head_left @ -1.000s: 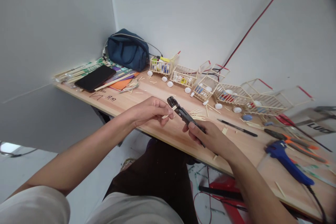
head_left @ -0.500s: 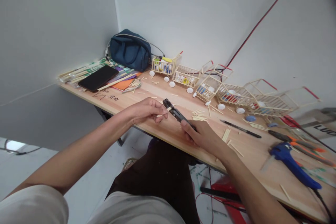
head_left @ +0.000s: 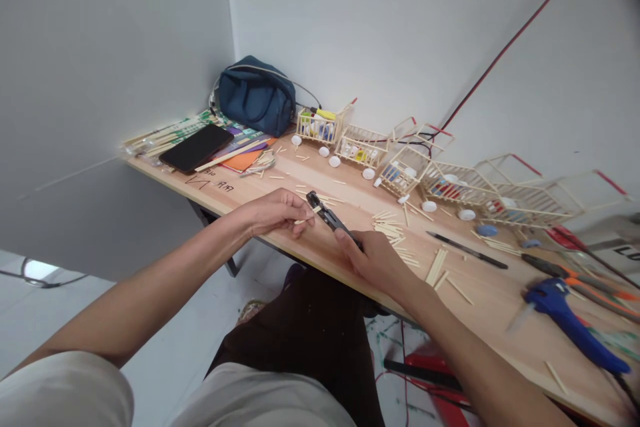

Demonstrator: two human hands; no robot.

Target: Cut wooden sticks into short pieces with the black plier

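Note:
Between its thumb and fingers, my left hand (head_left: 285, 212) pinches a short thin wooden stick (head_left: 305, 219) over the table's front edge. My right hand (head_left: 367, 253) is closed around a black hand tool (head_left: 327, 215), whose head points up and left. The stick's end meets the tool near its head; whether the jaws grip it is too small to tell. Small cut sticks (head_left: 389, 227) lie in a loose pile behind my right hand. Other short sticks (head_left: 437, 267) lie to the right of that hand.
Several small wooden carts (head_left: 400, 172) with white wheels line the back of the table (head_left: 235, 197). A blue bag (head_left: 257, 97) and black phone (head_left: 197, 148) are at the left. A pen (head_left: 467, 249), orange-handled pliers (head_left: 595, 283) and blue glue gun (head_left: 570, 323) lie at the right.
The view has shifted slightly, so the table's things appear further right. My right hand and the tool have moved a little left relative to the table, uncovering more of the stick pile.

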